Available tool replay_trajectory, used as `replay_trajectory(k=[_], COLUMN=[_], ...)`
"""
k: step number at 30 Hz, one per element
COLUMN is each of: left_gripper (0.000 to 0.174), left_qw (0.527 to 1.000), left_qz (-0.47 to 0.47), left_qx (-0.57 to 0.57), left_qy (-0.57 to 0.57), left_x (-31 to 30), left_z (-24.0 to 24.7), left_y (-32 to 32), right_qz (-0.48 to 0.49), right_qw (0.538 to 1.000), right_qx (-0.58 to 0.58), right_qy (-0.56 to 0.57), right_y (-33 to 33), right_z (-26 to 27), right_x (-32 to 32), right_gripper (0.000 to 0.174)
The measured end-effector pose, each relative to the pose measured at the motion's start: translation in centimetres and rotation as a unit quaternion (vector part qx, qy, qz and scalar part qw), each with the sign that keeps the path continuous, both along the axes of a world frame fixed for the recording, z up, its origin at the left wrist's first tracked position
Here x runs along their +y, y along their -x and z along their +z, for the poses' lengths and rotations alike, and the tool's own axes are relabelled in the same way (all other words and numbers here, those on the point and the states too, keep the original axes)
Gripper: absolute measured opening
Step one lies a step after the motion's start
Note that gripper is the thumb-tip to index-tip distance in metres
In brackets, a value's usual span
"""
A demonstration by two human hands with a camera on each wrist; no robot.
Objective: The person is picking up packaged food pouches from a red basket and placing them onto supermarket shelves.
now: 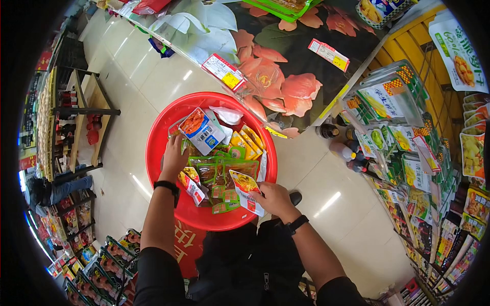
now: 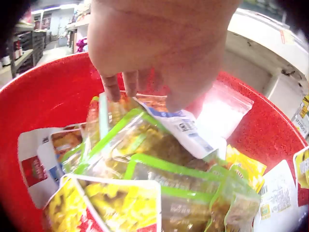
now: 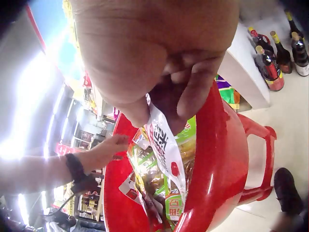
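Observation:
My right hand pinches a white food packet with a yellow food picture, at the right of the red basin. The right wrist view shows that packet upright between thumb and fingers. Over the basin's left side, my left hand has its fingers extended down beside a blue-and-white packet with an orange food picture. In the left wrist view its fingertips are right at the packets. Green-edged clear packets and yellow packets lie between the hands.
A red stool stands under the basin. Ahead is a flower-patterned display table with price tags. Bottles stand on the floor beside a packed rack at right. Wooden shelves are at left.

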State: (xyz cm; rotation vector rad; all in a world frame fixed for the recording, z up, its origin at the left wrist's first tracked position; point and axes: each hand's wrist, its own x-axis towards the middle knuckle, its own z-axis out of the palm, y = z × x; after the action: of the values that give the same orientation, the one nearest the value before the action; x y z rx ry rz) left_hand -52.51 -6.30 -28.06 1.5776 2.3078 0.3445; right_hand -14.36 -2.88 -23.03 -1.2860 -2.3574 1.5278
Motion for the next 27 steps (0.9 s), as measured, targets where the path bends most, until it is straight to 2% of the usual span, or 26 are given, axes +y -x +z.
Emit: replay_trajectory(k=[2,5,10,15,17,21,25,27], left_gripper=[0.056,0.063,0.066,0.083,0.077,0.057,0.037,0.033], left_qw=[0.997,0.986,0.945,0.945,0.94,0.906,0.925,0.926], left_qz=[-0.038,-0.094,-0.258,-0.27,-0.251,-0.254,-0.287,-0.291], left_qx=[0.027,0.134,0.05,0.168,0.168,0.174,0.153,0.151], left_qy=[-0.056,0.006,0.193,0.076,0.161,0.289,0.195,0.185], left_x=[3.8,7.3,9.2,8.2,8.4,9.1,6.2,4.3], left_z=[1.7,2.0,-1.6,-3.0,-3.4,0.0,2.1,3.1], left_y=[-2.1,-5.2,-9.6,-11.5,-11.3,-11.8,-11.2,-10.5], right_qz=[0.0,0.001,-0.002,-0.002,-0.006,-0.012,-0.016,-0.009], right_qw=[1.0,1.0,1.0,1.0,1.0,1.0,1.0,1.0], right_qx=[0.003,0.005,-0.005,-0.02,-0.018,-0.015,-0.015,-0.028], right_qy=[-0.01,-0.018,-0.008,0.016,0.017,0.012,-0.006,-0.005], right_y=[-0.1,-0.2,-0.1,-0.1,-0.1,0.0,0.0,0.0], right_z=[-0.4,-0.6,0.0,0.1,0.0,0.8,-0.2,-0.3], right_x=[-0.1,-0.3,-0.1,-0.1,-0.3,0.1,-0.3,-0.4], right_gripper=[0.038,0.038,0.037,0.036,0.036,0.036,0.036,0.035])
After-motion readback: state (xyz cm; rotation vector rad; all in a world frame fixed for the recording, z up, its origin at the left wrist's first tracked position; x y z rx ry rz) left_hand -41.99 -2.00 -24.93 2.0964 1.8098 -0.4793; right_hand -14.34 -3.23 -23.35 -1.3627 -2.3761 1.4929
